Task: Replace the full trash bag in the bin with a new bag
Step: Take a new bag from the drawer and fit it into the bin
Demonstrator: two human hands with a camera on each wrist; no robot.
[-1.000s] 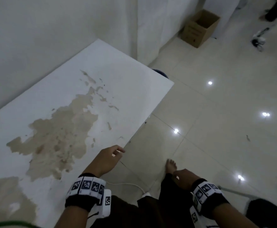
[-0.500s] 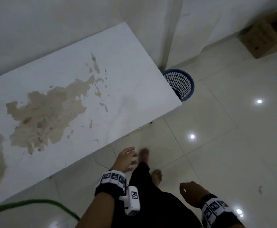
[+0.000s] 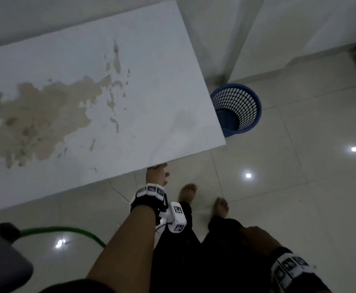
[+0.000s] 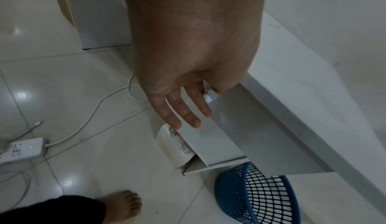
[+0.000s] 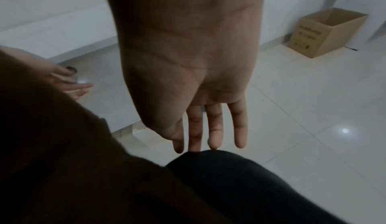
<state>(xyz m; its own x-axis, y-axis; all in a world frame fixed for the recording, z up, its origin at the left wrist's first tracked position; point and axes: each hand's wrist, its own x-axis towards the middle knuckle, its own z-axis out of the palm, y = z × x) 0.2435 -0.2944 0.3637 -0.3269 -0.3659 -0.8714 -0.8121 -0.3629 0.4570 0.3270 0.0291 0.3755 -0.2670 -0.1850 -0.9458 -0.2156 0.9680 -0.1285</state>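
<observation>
So the blue mesh bin point(image 3: 237, 109) is sitting on the tiled floor point(image 3: 299, 187) right at the far corner of the white table point(image 3: 109, 102), partly tucked under its edge, close to the wall. From the head view I can see straight into it and there's no bag showing inside, just the blue bottom. The table top has a big brownish stain point(image 3: 46, 119) spread across it.

Left hand point(image 3: 157, 174) is down at the near edge of the table, fingers straight and loose, grip wide and holding nothing. In the left wrist view the fingertips point(image 4: 188, 118) hang in front of the table's white frame. Right hand point(image 5: 200, 98) hangs by the thigh, fingers straight, grip also wide with nothing in it. There's a white power strip point(image 4: 21, 150) on the floor and a cardboard box point(image 5: 325, 32) by the wall.
</observation>
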